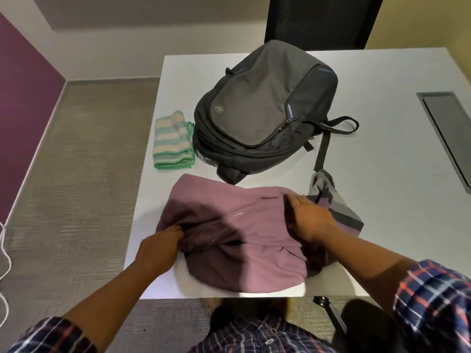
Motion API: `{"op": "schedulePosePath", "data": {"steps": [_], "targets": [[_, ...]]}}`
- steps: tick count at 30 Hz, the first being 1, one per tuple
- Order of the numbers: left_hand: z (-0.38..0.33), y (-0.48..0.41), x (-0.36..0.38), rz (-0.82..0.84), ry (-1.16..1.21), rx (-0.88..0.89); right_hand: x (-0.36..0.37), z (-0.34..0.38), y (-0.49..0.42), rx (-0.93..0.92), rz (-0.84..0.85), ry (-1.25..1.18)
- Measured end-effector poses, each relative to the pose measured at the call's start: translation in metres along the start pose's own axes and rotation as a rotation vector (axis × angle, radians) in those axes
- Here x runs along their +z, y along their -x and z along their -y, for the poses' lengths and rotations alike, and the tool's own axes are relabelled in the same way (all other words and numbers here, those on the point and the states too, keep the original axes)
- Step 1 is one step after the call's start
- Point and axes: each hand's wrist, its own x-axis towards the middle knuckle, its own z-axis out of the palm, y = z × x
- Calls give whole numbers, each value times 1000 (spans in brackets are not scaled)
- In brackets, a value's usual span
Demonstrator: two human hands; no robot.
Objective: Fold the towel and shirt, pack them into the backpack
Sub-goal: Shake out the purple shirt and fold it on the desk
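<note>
A mauve shirt (244,235) with a grey striped sleeve lies bunched on the near part of the white table (382,154). My left hand (159,247) grips a dark fold of the shirt at its left side. On the shirt's right part my right hand (309,220) lies flat, fingers together and pointing away from me. A folded green and cream striped towel (173,141) sits at the table's left edge. Beside it lies a grey backpack (265,108) on its back, zips shut, straps trailing to the right.
A recessed grey panel (448,133) is set into the table at the far right. A dark chair back (321,21) stands behind the table. White cables (3,263) lie on the carpet at the left. A black object (331,312) hangs below the table's near edge.
</note>
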Motion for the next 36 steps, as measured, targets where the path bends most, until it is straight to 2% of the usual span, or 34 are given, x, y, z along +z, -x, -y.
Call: {"op": "schedulePosePath", "data": {"steps": [2,5,10,13,16,18,20,21,22,24,27,29,30,31,33,36], "targets": [[-4,2,-2,10,4,32,-3,-3,-6,-36,1,-14],[-8,4,-16,-66,13,60,-16,-6,-8,-63,-144,-8],[-4,-12,-87,-359,-53,93,-84,-23,-1,15,-453,15],[-23,-30,-161,-519,-61,129,-149,-31,-1,62,-645,40],[-54,-42,-236,-753,-56,182,-219,-29,9,72,-880,-30],[-76,-37,-281,-899,-19,156,-263,-31,23,57,-1029,-105],[-97,-19,-317,-1000,33,184,-298,-38,41,-22,-1080,-171],[-104,-7,-333,-976,63,250,-312,-41,51,-71,-1066,-192],[-111,7,-349,-881,76,332,-325,-44,63,-114,-1037,-204],[-123,37,-379,-563,50,463,-347,-49,96,-195,-940,-229],[-129,72,-412,-82,54,514,-375,-54,161,-338,-659,-189],[-124,90,-433,133,75,511,-389,-59,204,-391,-520,-158],[-118,96,-445,188,89,502,-398,-63,221,-417,-484,-159],[-114,99,-457,166,86,493,-408,-66,234,-439,-470,-161],[-114,94,-484,-53,66,469,-435,-71,248,-460,-523,-149],[-145,75,-520,-324,114,512,-475,-71,238,-417,-732,-153]]}}
